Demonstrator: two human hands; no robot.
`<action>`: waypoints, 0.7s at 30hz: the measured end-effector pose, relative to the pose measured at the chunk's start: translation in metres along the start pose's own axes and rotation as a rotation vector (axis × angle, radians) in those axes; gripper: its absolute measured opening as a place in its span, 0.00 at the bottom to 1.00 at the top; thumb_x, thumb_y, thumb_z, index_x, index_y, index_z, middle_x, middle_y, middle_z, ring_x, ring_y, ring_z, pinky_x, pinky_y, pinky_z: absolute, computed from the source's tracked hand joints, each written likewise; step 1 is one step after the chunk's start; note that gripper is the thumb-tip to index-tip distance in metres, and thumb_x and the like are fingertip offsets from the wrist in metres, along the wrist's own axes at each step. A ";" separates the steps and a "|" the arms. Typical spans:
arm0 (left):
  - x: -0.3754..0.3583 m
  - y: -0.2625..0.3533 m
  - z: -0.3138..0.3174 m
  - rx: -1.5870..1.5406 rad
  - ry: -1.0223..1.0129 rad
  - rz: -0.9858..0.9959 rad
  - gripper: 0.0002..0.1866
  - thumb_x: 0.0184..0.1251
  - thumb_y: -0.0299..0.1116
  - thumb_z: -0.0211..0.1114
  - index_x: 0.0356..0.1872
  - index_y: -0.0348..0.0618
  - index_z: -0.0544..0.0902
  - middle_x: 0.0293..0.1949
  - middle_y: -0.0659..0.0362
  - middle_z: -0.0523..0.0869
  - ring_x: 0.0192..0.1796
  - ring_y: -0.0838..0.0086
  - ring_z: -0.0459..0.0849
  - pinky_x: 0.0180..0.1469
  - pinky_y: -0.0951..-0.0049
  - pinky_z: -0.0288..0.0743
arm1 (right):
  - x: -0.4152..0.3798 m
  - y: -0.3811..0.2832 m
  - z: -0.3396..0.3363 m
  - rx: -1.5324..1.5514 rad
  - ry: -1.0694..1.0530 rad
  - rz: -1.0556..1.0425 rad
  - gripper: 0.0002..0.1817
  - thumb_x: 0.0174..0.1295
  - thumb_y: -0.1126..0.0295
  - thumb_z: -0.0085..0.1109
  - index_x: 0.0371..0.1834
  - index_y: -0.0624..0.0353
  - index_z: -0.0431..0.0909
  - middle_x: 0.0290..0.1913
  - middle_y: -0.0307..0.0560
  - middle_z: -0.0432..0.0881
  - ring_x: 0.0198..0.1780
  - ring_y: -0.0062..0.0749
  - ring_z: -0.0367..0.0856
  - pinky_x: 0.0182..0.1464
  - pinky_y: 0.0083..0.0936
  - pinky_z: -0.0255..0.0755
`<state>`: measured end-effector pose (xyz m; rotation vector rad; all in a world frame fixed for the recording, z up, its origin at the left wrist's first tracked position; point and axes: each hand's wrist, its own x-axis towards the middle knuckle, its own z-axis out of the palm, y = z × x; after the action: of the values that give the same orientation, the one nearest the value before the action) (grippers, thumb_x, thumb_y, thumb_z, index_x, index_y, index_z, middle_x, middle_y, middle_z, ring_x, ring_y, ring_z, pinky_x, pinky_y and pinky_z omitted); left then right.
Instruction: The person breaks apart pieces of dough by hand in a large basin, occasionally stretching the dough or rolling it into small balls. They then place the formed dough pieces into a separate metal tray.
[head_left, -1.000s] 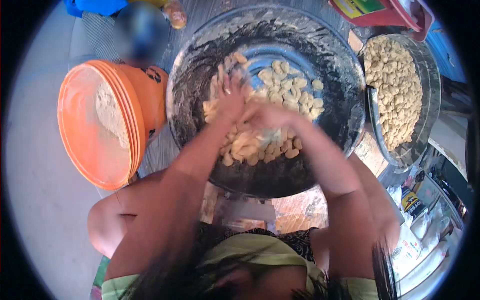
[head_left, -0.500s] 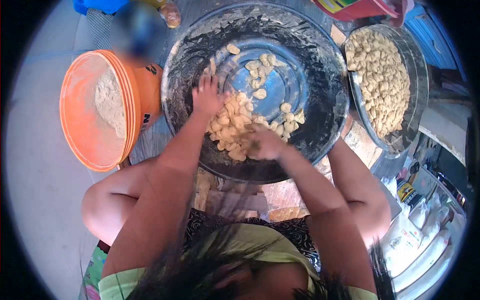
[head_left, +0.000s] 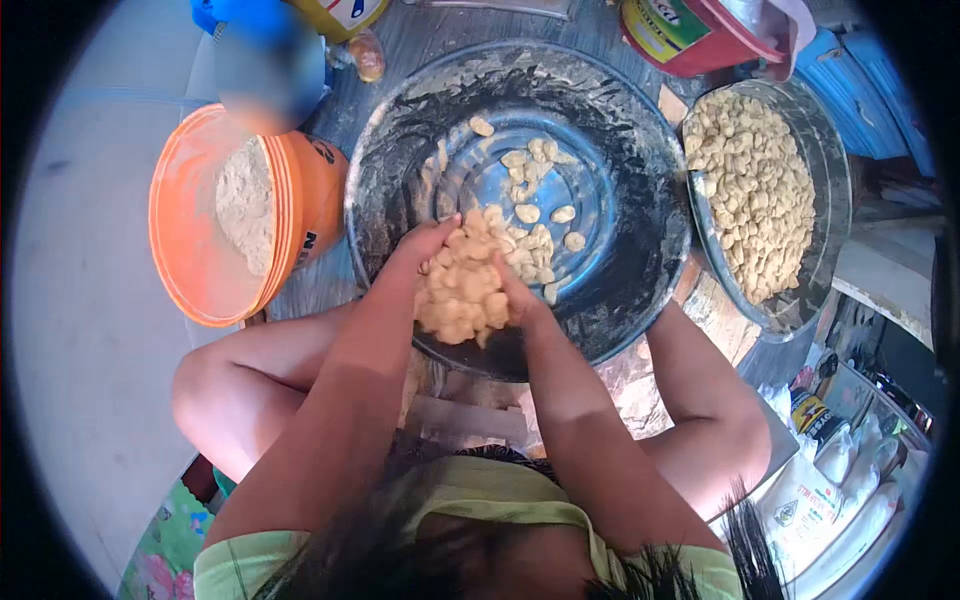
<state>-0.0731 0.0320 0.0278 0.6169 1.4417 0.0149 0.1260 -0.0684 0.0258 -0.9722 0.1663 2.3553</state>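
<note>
A wide dark basin [head_left: 630, 300] with a blue bottom stands in front of me, streaked with pale flour. Within its near left part, my left hand [head_left: 428, 245] and my right hand [head_left: 515, 290] are cupped around a heap of small tan dough-like pieces [head_left: 462, 295]. Both palms press against the sides of the heap, and the pieces hide part of the fingers. More loose pieces [head_left: 527, 170] lie on the basin's bottom beyond and to the right of my hands.
An orange bucket [head_left: 320, 190] with pale flour [head_left: 245, 205] lies tilted at the left. On the right, a dark tub [head_left: 830, 210] holds a large pile of similar pieces [head_left: 750, 190]. A red container [head_left: 680, 35] is at the top right, white sacks [head_left: 800, 510] at the lower right.
My hands have come together around the pieces; my left hand moved down and my right hand moved left. The heap is now gathered between them. The camera view has shifted slightly.
</note>
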 end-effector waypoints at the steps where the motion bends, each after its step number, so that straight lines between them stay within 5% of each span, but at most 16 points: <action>1: -0.018 0.014 0.007 -0.192 -0.126 -0.013 0.36 0.61 0.62 0.54 0.56 0.37 0.73 0.52 0.50 0.79 0.47 0.66 0.81 0.48 0.67 0.75 | -0.006 -0.011 0.020 -0.161 -0.015 0.037 0.39 0.60 0.37 0.45 0.69 0.50 0.56 0.67 0.48 0.61 0.64 0.41 0.65 0.60 0.42 0.65; 2: -0.036 0.024 0.018 -0.521 -0.206 -0.159 0.29 0.64 0.55 0.55 0.53 0.37 0.76 0.49 0.53 0.81 0.48 0.71 0.80 0.51 0.68 0.73 | -0.012 -0.019 0.035 -0.313 -0.028 0.075 0.37 0.62 0.39 0.44 0.69 0.49 0.56 0.67 0.48 0.61 0.64 0.42 0.65 0.61 0.44 0.65; 3: -0.031 0.013 0.022 -0.509 -0.209 -0.166 0.29 0.64 0.55 0.55 0.53 0.37 0.76 0.49 0.53 0.81 0.48 0.71 0.80 0.51 0.68 0.73 | -0.017 -0.031 0.037 -0.301 -0.025 0.069 0.37 0.62 0.39 0.44 0.69 0.49 0.56 0.67 0.48 0.61 0.64 0.42 0.65 0.61 0.44 0.65; 5: -0.024 0.001 0.032 -0.443 -0.408 -0.006 0.27 0.63 0.52 0.58 0.52 0.38 0.77 0.48 0.54 0.82 0.47 0.71 0.80 0.51 0.70 0.73 | -0.032 -0.078 0.027 -0.730 0.007 0.062 0.47 0.53 0.33 0.51 0.69 0.54 0.56 0.67 0.52 0.61 0.70 0.41 0.55 0.69 0.41 0.49; 7: 0.002 -0.019 0.036 -0.374 -0.610 0.153 0.26 0.61 0.50 0.61 0.51 0.39 0.77 0.47 0.55 0.82 0.46 0.71 0.80 0.51 0.71 0.72 | -0.070 -0.131 0.061 -1.142 0.040 0.052 0.46 0.50 0.32 0.54 0.67 0.51 0.61 0.67 0.54 0.61 0.70 0.41 0.54 0.69 0.42 0.46; 9: -0.001 -0.005 0.046 -0.347 -0.708 0.232 0.25 0.60 0.49 0.62 0.51 0.39 0.78 0.47 0.55 0.82 0.46 0.72 0.80 0.51 0.72 0.72 | -0.075 -0.166 0.063 -1.242 0.323 0.164 0.45 0.48 0.34 0.57 0.66 0.49 0.64 0.67 0.56 0.61 0.71 0.41 0.53 0.68 0.42 0.49; 11: -0.032 0.054 0.061 0.514 -0.581 0.388 0.20 0.55 0.41 0.67 0.47 0.43 0.80 0.45 0.57 0.83 0.45 0.71 0.80 0.50 0.73 0.72 | -0.041 -0.203 0.009 -1.273 0.316 0.022 0.43 0.50 0.35 0.56 0.65 0.50 0.65 0.68 0.56 0.60 0.72 0.44 0.51 0.68 0.48 0.47; 12: -0.035 0.071 0.053 0.731 -0.392 0.511 0.23 0.51 0.45 0.69 0.47 0.44 0.80 0.43 0.54 0.83 0.45 0.67 0.80 0.49 0.67 0.72 | -0.008 -0.217 -0.032 -1.226 0.519 -0.159 0.43 0.50 0.36 0.55 0.66 0.49 0.63 0.69 0.55 0.58 0.72 0.46 0.49 0.68 0.51 0.45; 14: -0.032 0.105 0.031 0.799 -0.288 0.450 0.17 0.53 0.43 0.67 0.40 0.43 0.82 0.40 0.56 0.83 0.45 0.69 0.80 0.50 0.71 0.71 | 0.020 -0.211 -0.040 -1.162 0.708 -0.316 0.43 0.51 0.36 0.55 0.67 0.48 0.62 0.70 0.54 0.57 0.72 0.48 0.47 0.68 0.55 0.43; 15: -0.004 0.105 0.020 0.856 -0.034 0.546 0.19 0.52 0.46 0.67 0.39 0.43 0.82 0.40 0.53 0.83 0.46 0.68 0.80 0.48 0.68 0.72 | 0.017 -0.194 0.008 -1.391 0.898 -0.280 0.45 0.50 0.36 0.55 0.68 0.48 0.59 0.70 0.55 0.54 0.72 0.50 0.45 0.67 0.59 0.40; 16: 0.008 0.123 0.007 0.775 -0.023 0.529 0.21 0.53 0.46 0.66 0.43 0.43 0.81 0.45 0.50 0.81 0.49 0.65 0.79 0.48 0.64 0.73 | 0.021 -0.173 0.041 -1.620 1.084 -0.233 0.46 0.49 0.36 0.55 0.69 0.48 0.56 0.71 0.55 0.52 0.73 0.52 0.43 0.67 0.62 0.38; 18: 0.040 0.132 0.001 0.877 0.468 0.681 0.28 0.54 0.53 0.63 0.52 0.47 0.76 0.55 0.47 0.74 0.54 0.55 0.75 0.56 0.62 0.69 | 0.046 -0.130 0.041 -1.935 0.896 -0.237 0.50 0.47 0.35 0.56 0.71 0.46 0.52 0.71 0.55 0.49 0.73 0.53 0.40 0.68 0.61 0.37; 21: 0.076 0.126 0.003 0.772 0.478 0.789 0.34 0.57 0.58 0.58 0.64 0.57 0.66 0.66 0.47 0.60 0.66 0.51 0.61 0.63 0.55 0.60 | 0.013 -0.067 0.052 -2.134 0.415 -0.209 0.45 0.45 0.43 0.63 0.67 0.49 0.59 0.68 0.53 0.57 0.71 0.50 0.49 0.69 0.57 0.41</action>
<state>-0.0141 0.1653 0.0085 1.8933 1.5499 0.2477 0.1242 0.0095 0.0620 -1.9513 -2.4463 1.2745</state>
